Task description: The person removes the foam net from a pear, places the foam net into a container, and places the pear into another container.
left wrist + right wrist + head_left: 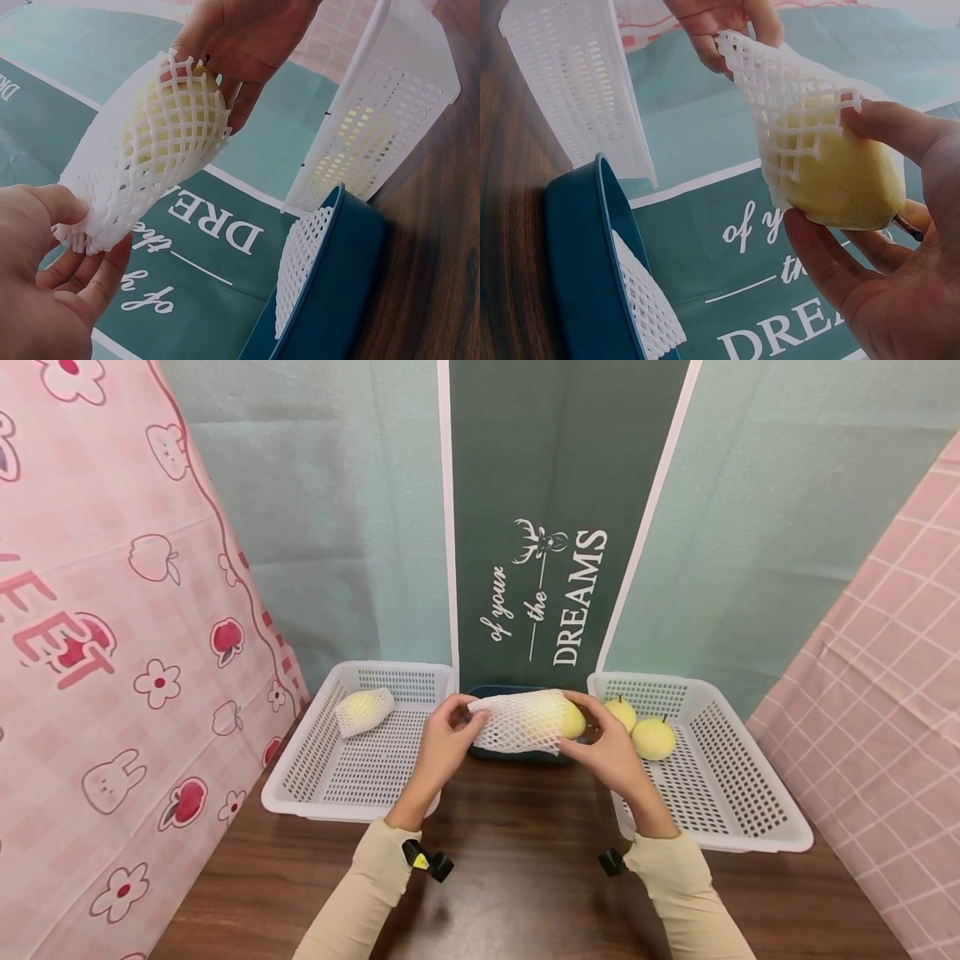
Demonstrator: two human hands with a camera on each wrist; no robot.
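Note:
A yellow pear (844, 180) sits partly inside a white foam net sleeve (513, 722), its stem end bare. My right hand (611, 752) grips the pear, thumb and fingers on either side at the sleeve's open edge. At the other end, my left hand (446, 739) pinches the gathered end of the sleeve, as the left wrist view shows. Both are held up over a dark blue basin (319, 300), where another white foam net (300, 262) shows inside the rim.
The left white basket (352, 814) holds one pear in a foam net (365, 710). Two bare pears (654, 739) with stems lie in the right white basket (772, 839). Behind them hangs a green cloth with lettering. The wooden table (517, 877) spans the front.

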